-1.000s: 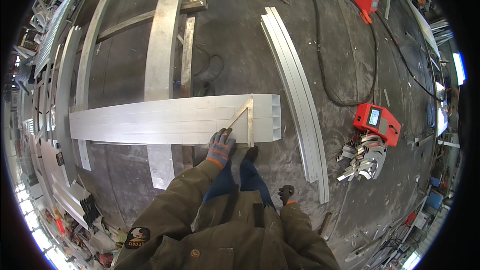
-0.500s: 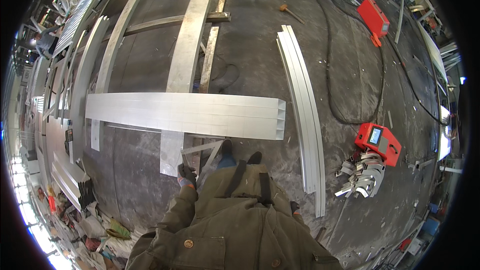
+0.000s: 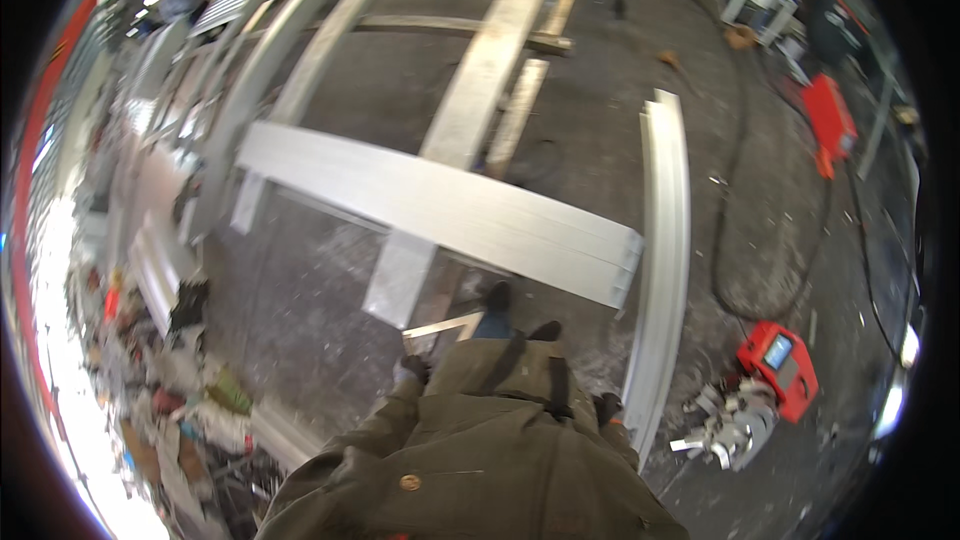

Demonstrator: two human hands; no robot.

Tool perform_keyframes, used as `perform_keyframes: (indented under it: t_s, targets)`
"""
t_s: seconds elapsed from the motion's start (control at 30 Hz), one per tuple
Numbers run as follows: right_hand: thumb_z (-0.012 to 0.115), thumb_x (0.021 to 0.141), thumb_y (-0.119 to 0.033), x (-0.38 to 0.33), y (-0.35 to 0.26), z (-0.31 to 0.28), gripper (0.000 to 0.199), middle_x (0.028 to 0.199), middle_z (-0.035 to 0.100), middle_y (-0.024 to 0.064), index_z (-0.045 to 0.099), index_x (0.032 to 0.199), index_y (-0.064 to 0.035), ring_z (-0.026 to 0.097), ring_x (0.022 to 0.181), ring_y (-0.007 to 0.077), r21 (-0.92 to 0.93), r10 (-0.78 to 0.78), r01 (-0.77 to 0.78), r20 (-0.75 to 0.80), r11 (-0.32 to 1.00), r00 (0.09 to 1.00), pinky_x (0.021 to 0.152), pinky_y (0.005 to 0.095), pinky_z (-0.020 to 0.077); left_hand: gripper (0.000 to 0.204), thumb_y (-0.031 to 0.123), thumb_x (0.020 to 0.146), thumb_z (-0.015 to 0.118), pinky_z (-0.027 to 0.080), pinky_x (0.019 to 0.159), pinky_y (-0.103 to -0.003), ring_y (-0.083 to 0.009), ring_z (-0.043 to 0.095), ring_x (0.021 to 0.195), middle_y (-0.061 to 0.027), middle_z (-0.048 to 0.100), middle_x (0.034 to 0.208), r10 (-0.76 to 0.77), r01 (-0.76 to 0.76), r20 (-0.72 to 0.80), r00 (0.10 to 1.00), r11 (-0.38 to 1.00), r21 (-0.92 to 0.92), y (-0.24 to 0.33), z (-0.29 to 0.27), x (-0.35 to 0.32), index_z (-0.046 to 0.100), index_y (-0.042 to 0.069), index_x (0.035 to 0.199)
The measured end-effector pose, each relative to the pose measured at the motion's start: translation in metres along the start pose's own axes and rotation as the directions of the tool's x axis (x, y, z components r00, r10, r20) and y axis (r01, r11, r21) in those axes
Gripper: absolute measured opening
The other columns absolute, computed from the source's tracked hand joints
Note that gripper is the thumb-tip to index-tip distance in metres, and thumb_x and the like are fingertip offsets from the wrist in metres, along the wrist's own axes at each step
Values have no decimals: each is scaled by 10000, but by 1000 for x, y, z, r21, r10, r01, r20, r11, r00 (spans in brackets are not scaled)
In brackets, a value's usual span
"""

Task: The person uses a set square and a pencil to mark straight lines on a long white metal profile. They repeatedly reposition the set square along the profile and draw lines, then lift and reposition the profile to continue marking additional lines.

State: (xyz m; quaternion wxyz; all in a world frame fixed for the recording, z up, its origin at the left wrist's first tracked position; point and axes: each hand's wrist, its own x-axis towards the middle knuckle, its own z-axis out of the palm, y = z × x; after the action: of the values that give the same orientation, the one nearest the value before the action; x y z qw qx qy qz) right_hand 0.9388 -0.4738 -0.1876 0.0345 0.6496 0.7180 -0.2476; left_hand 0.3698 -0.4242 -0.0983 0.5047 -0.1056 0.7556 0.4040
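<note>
Taking the wide aluminium panel (image 3: 440, 208) as the landmark, the scrap heap (image 3: 180, 410) lay well to its left along the bright edge of the floor, with stacked profiles (image 3: 150, 260) just beyond the panel's left end. Compared with 1 second earlier, the left hand (image 3: 413, 370) had come off the panel's right end, where it had held the metal square (image 3: 440, 325) against the face, and was now low beside the olive jacket (image 3: 480, 460), below the panel's near edge. The square had come away with it and now hung over the bare floor below the panel; judging by this, the checking at that end looked finished and the person seemed to be shifting leftward. The gloved left hand appeared closed around 1 leg of the square, though blur hid the fingers, so how tightly it gripped could not be told. The right hand (image 3: 606, 408) showed only as a dark glove at the jacket's edge, below the panel's right end; whether it was spread or clenched could not be told, and it touched nothing visible. Right of the panel ran 1 curved aluminium rail (image 3: 668, 240), and further right, near a black cable (image 3: 730, 270), sat the red machine (image 3: 778, 368).
</note>
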Motion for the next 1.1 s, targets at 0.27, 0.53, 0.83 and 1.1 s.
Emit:
perform_keyframes:
  t_s: [0.27,0.53,0.83,1.1]
  targets:
    - [884,724,-388,11,32,1,411,816,710,242,748,829,-15,696,831,457,210,92,-76,-67,975,994,720,548,538,252,333,1027,522,384,407,-384,-198,526,475,-124,651,691,127,-138,-253,959,990,-25,20,-8,-81,611,108,957]
    - [734,820,-317,20,-42,-109,168,772,588,190,684,791,-160,613,812,425,126,-22,20,17,992,1000,644,553,448,247,317,1030,498,508,610,-518,-302,666,772,-164,748,962,131,-127,-18,991,982,138,84,-23,71,644,131,1101]
    - [757,829,-369,-34,-65,-10,373,726,651,245,615,643,-78,638,692,452,190,131,-103,-140,976,981,602,525,463,310,431,992,548,512,668,-526,-376,692,811,-180,738,902,537,-393,27,843,583,711,140,2,177,690,155,983]
    - [576,921,-361,-76,-70,47,224,738,600,120,615,795,-180,547,670,294,782,535,-531,310,326,786,552,451,394,280,311,961,664,549,903,-489,-400,711,1042,-215,751,1082,609,-437,66,790,485,758,184,-2,136,720,107,1145]
